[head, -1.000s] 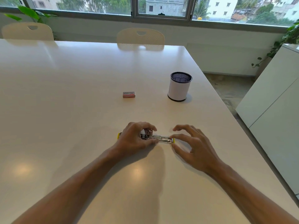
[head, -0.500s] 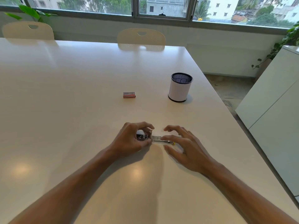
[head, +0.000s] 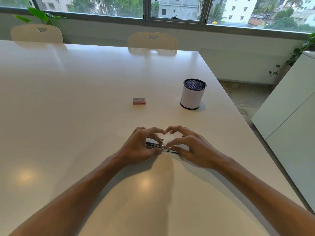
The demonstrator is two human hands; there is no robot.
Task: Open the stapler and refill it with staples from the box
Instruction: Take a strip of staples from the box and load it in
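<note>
Hands number two, and both pinch one stapler [head: 154,145] lying opened out flat on the glossy white desk [head: 68,108]: the left hand [head: 139,148] clasps its dark end, the right hand [head: 192,149] grips the shiny metal rail. One small red box [head: 139,101], print too small to read, sits at 12 o'clock from the stapler. One round white cup [head: 192,94] with a dark mesh rim stands at 1 o'clock. Two cream chairs line the far edge.
</note>
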